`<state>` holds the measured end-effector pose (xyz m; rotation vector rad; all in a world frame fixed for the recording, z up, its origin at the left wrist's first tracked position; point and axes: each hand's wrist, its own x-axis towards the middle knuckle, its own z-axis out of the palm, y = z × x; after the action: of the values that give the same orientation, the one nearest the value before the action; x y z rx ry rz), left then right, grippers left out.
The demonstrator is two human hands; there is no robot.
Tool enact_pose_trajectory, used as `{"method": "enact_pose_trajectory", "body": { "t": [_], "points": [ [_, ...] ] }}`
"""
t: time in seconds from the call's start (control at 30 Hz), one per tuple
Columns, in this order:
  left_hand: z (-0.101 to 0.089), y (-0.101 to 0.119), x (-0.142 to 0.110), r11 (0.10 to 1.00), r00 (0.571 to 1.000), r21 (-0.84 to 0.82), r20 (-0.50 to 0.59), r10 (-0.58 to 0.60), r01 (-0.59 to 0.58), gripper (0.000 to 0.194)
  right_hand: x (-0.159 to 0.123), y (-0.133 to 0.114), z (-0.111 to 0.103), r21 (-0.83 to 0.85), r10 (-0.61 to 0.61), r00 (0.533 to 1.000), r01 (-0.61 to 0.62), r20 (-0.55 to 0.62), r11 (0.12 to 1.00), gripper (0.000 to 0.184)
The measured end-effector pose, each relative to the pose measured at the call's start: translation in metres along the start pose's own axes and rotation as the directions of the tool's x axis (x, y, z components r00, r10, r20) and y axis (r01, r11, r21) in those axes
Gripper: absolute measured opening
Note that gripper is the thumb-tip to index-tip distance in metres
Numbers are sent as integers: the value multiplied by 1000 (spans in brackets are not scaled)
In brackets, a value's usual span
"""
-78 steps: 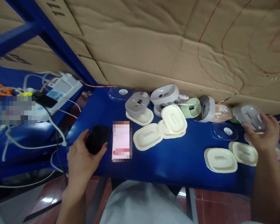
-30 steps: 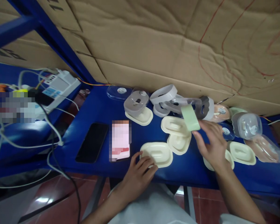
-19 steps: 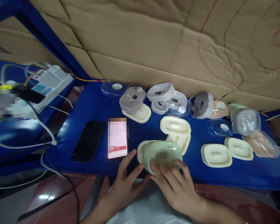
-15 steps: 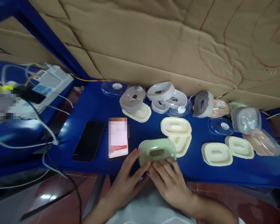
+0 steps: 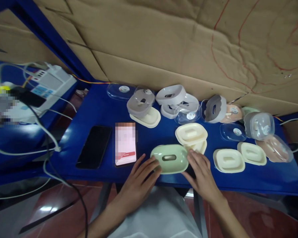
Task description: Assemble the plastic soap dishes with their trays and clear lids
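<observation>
A light green oval soap dish (image 5: 169, 167) with a slot in its middle lies between my two hands at the front of the blue table. My left hand (image 5: 141, 178) has its fingertips on the dish's left end, thumb near the front rim. At the opposite end, my right hand (image 5: 201, 172) grips the right rim, with its thumb below. Just behind the dish, a cream oval tray (image 5: 191, 134) rests partly on another cream tray (image 5: 198, 147). The underside of the green dish is hidden.
Two phones, one dark (image 5: 94, 147) and one lit (image 5: 125, 143), lie at left. Grey dishes (image 5: 171, 96) and clear lids (image 5: 121, 91) line the back by the cardboard (image 5: 144, 43). Cream trays (image 5: 229, 161) and a pink dish (image 5: 273, 148) are at right. A power strip (image 5: 54, 82) trails cables.
My right hand has moved from the dish's front edge to its right end. The dish sits slightly farther right, and the cream trays behind it have shifted. The view has tilted a little.
</observation>
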<state>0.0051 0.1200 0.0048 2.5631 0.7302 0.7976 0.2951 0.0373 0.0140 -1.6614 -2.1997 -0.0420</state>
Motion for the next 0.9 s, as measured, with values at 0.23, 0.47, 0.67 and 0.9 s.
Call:
{"method": "enact_pose_trajectory", "body": {
  "t": [0.23,0.47,0.67,0.9],
  "points": [
    [-3,-5,-1,998,998,34,1,61,-61,38,-6,22,-6,-41,103,994,-102,36,994,51],
    [6,3,9,996,996,55,40,73,-76,38,-12,19,0,-119,201,979,-203,-32,972,42],
    [25,15,37,995,999,96,53,6,-11,28,-7,13,7,-111,154,987,-157,-36,981,42],
    [26,3,31,992,995,129,94,-28,15,28,-4,17,-2,-29,132,990,-133,-41,991,32]
  ]
}}
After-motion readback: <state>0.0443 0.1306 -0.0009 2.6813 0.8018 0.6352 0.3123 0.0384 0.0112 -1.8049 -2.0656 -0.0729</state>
